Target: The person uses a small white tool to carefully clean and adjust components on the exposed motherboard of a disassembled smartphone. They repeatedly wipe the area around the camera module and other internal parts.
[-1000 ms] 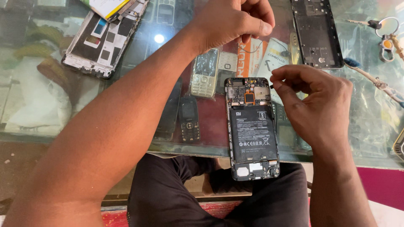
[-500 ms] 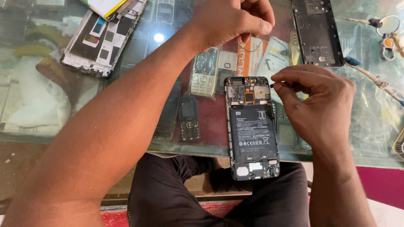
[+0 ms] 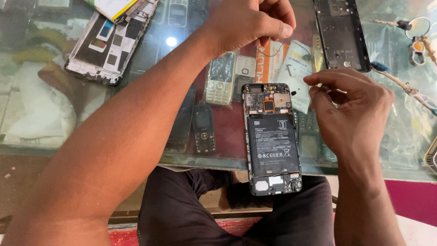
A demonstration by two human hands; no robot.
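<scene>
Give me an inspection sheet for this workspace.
Surface: glass counter top, old handsets showing beneath it.
Job's things: opened phone, back off, battery and board exposed, overhanging the near edge.
Clutter: stripped phone frame far left; black back cover far right; keys on a ring; a brush.
Grips: left hand closed, pinching a thin dark wire; right hand pinched beside the phone's top, what it holds too small to tell.
Cables: the thin wire only.
Surroundings: dark trousers, red mat below.
</scene>
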